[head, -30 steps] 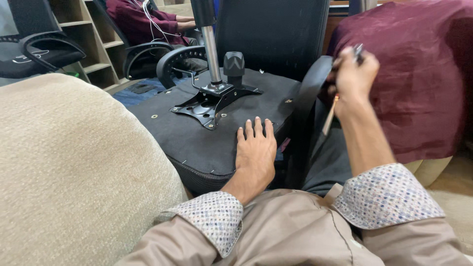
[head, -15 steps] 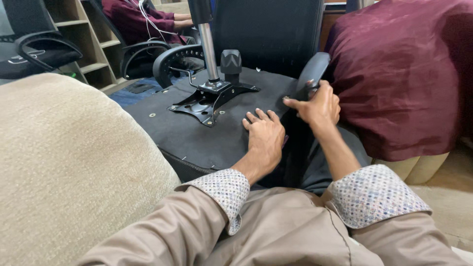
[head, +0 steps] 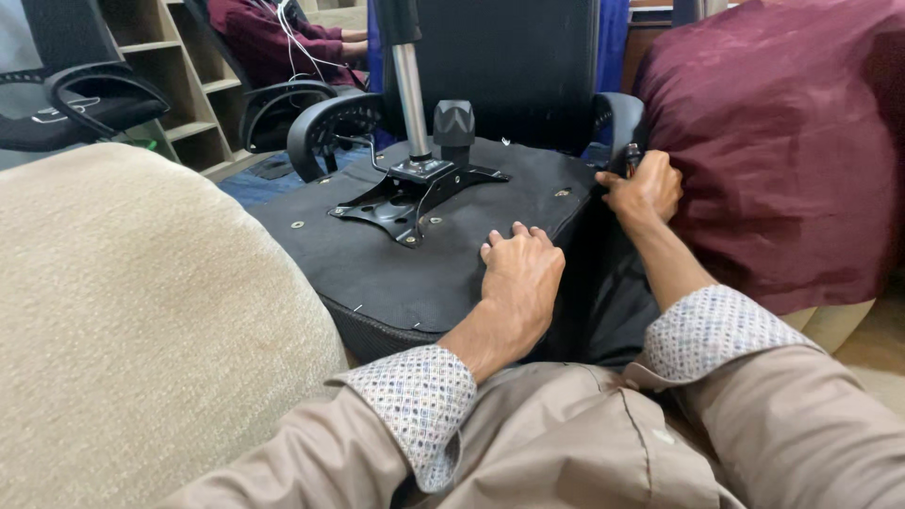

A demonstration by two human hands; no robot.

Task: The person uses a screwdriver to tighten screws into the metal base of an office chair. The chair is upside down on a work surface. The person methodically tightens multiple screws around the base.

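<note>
Beige cushion (head: 141, 330) left, maroon cushion (head: 782, 141) right

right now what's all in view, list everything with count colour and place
upturned chair seat: one, black, centre
metal mounting plate: one, black, bolted on the seat underside
gas lift column: one, silver, upright from the plate
knob: one, black, beside the column
armrests: two, black, far corners of the seat
cushion: one, beige, left
cushion: one, maroon, right
shelf unit: one, wooden, back left
seated person: one, maroon sleeve, background
left hand: flat on the seat
right hand: gripping a small dark tool at the seat's right edge
</note>
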